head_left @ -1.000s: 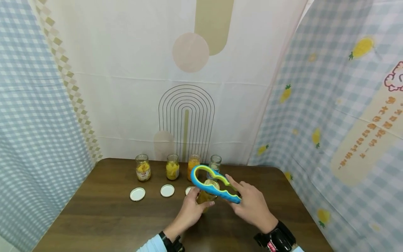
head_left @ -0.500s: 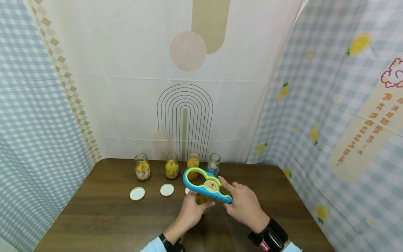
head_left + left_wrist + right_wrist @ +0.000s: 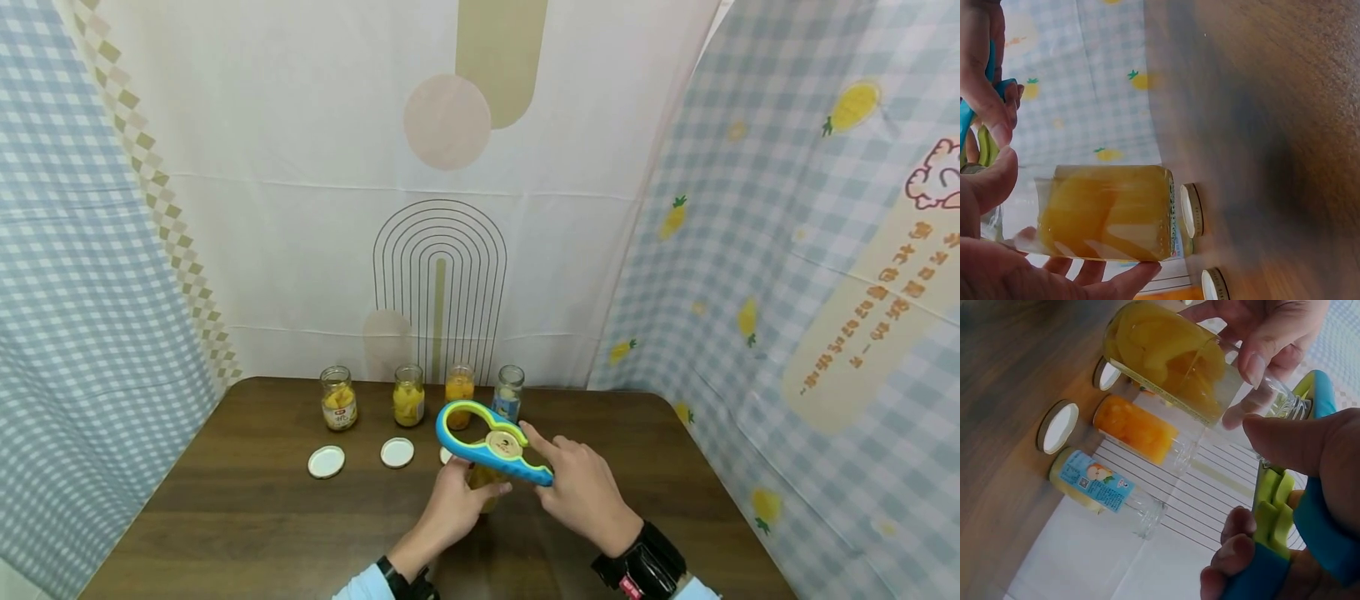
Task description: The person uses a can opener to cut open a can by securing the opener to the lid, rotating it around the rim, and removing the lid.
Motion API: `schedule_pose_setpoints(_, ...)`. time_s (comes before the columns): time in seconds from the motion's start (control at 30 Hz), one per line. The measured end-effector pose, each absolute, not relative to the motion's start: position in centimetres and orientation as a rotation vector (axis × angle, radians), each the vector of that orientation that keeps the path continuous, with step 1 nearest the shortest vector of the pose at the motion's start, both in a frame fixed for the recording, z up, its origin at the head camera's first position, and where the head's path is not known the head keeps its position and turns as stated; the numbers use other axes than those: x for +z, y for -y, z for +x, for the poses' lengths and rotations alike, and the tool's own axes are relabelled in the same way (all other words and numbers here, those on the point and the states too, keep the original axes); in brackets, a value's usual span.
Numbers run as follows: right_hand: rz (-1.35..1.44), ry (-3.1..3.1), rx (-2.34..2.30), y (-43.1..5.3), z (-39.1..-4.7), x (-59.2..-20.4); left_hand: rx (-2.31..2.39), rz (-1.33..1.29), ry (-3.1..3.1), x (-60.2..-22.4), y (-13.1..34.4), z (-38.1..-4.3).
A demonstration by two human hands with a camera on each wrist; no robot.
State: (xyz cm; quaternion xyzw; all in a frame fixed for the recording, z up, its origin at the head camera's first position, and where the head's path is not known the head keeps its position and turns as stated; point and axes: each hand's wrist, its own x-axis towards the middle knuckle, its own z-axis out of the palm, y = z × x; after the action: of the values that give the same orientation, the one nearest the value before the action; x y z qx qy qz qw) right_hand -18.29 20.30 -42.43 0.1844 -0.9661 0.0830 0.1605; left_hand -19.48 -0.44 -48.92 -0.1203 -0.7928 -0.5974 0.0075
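My left hand (image 3: 453, 504) holds a glass jar (image 3: 1107, 212) of yellow fruit pieces in liquid, its fingers and thumb round the glass. In the wrist views the jar looks raised off the table. A blue and lime-green jar opener (image 3: 483, 455) lies across its top, with the pale lid (image 3: 503, 443) framed between the two wavy arms. My right hand (image 3: 585, 492) grips the opener's handles, the index finger stretched along the green arm. In the right wrist view the thumb (image 3: 1291, 444) lies near the jar's neck, and the opener hides most of the lid.
Several lidless jars stand along the table's back: two with yellow fruit (image 3: 341, 404) (image 3: 408, 404), an orange one (image 3: 460, 385), and a blue-labelled one (image 3: 1097, 481). White lids (image 3: 326, 462) (image 3: 397, 452) lie before them. Patterned cloths (image 3: 300, 250) hang behind and beside the brown table (image 3: 247, 533).
The jar opener has shifted left and down with my right hand, so its arms now surround the lid. My left hand and the jar have stayed nearly still. Little differs from half a second ago.
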Motion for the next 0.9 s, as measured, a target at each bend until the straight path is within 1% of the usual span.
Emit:
schedule_pose_setpoints(0.3, 0.635, 2.741, 0.281, -20.9, -19.1, -42.6, -1.953, -0.425, 2.504, -49.2, 1.6, -19.6)
schedule_pose_setpoints(0.47, 0.782, 2.66, 0.272, -21.5, -19.6, -42.6, -2.033, -0.544, 2.498, -49.2, 2.6, -19.7)
schedule_pose_setpoints(0.73, 1.081, 2.573, 0.294, -22.2, -20.5, -42.9, -2.083, -0.824, 2.526, -49.2, 4.7, -19.3)
schedule_pose_setpoints(0.9, 1.176, 2.55, 0.315, -22.2, -20.8, -43.0, -2.1, -0.921, 2.523, -49.1, 5.5, -18.9)
